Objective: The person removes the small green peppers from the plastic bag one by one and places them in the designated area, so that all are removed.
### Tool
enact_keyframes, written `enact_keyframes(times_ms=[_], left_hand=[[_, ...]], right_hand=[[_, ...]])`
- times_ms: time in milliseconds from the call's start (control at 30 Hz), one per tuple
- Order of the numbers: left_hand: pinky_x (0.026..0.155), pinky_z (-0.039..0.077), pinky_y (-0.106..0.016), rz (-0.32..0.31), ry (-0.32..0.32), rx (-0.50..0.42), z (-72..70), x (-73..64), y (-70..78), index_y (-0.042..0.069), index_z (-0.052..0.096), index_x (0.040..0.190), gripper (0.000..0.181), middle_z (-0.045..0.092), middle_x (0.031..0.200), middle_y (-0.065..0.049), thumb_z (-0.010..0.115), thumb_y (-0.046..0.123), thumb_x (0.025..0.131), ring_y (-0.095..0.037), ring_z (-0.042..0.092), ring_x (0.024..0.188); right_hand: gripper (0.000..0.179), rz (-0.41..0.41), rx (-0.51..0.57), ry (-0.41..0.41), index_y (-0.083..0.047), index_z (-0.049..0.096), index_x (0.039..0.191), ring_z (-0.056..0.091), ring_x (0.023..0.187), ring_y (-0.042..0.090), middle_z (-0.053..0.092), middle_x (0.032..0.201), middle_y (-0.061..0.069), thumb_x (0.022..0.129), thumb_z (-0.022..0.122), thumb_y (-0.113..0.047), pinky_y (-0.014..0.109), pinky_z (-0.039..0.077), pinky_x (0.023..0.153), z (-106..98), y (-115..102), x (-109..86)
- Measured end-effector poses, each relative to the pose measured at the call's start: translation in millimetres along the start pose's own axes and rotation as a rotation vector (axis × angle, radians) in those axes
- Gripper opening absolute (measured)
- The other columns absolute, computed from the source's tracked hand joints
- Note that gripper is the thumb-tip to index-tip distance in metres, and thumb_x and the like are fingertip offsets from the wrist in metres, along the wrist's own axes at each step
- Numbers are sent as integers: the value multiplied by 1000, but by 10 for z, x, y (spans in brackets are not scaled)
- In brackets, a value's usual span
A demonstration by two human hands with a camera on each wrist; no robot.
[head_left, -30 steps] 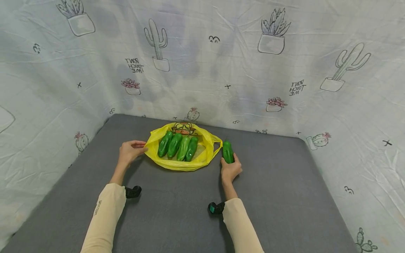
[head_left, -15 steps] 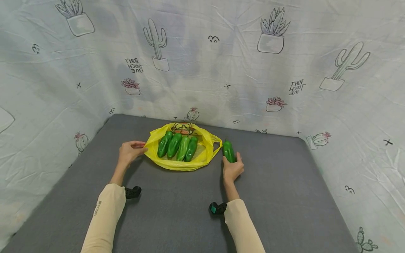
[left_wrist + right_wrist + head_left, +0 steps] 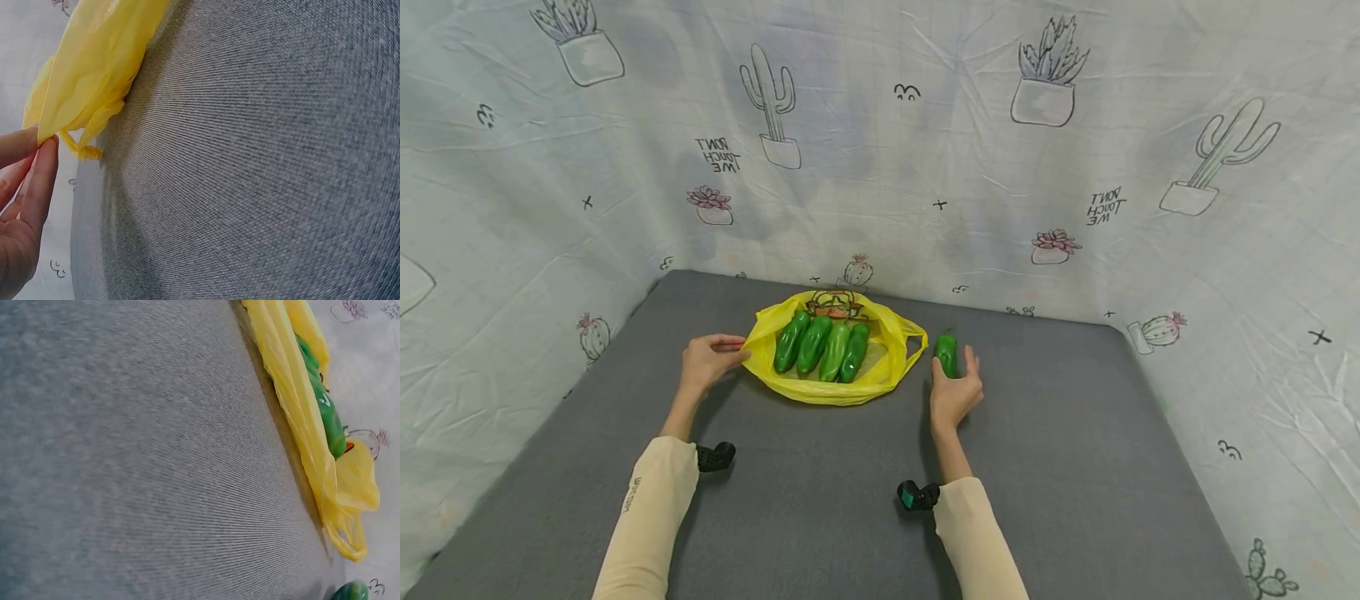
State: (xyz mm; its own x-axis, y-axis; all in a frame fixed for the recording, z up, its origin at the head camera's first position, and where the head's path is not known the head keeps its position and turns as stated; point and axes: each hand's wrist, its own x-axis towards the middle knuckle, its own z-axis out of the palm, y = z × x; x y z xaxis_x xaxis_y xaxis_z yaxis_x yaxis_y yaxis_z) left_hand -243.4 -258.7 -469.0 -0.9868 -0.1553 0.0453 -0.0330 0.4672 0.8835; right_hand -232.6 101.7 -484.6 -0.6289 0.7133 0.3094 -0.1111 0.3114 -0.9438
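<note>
A yellow plastic bag lies with its mouth spread wide on the grey table. Several glossy green peppers lie side by side inside it. My left hand pinches the bag's left rim between thumb and fingers, as the left wrist view shows up close. Right of the bag's handle loop, a single green pepper lies on the table. My right hand is just in front of it, thumb by its left side and fingers spread on its right. The right wrist view shows only this pepper's end, at the bottom edge.
The grey table extends around the bag. Behind and along both sides hangs a pale curtain printed with cacti. The bag's handle loop reaches right, towards the single pepper. A black wrist device sits on the right forearm.
The single pepper has shifted slightly right. My right hand has loosened from it, its fingers opening and its wrist drifting right. The left hand and the bag stay in place.
</note>
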Motion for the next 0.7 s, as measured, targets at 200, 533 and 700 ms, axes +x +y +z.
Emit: enact_keyframes(times_ms=[200,533,700], left_hand=[[79,57,-37,-4,-7,-14,12,-3,-16,-9,63,117,37,64,112,-27,71,11,87,-11,68,81],[79,57,-35,-24,-3,-26,5,3,-22,-8,63,117,37,64,112,-27,71,11,87,-12,68,82],[80,57,-36,-27,0,-32,20,3,-35,-9,63,117,37,64,112,-27,71,11,87,-15,68,83]], right_hand=[[54,-33,167,-33,1,58,130,51,125,24,57,133,13,81,77,-9,40,44,103,-25,-125,-118],[53,25,344,-133,5,51,133,45,130,27,50,137,19,85,72,-3,37,39,106,-57,-289,-406],[50,27,354,-155,11,50,131,46,127,34,50,134,26,85,69,3,45,40,105,-138,-503,-536]])
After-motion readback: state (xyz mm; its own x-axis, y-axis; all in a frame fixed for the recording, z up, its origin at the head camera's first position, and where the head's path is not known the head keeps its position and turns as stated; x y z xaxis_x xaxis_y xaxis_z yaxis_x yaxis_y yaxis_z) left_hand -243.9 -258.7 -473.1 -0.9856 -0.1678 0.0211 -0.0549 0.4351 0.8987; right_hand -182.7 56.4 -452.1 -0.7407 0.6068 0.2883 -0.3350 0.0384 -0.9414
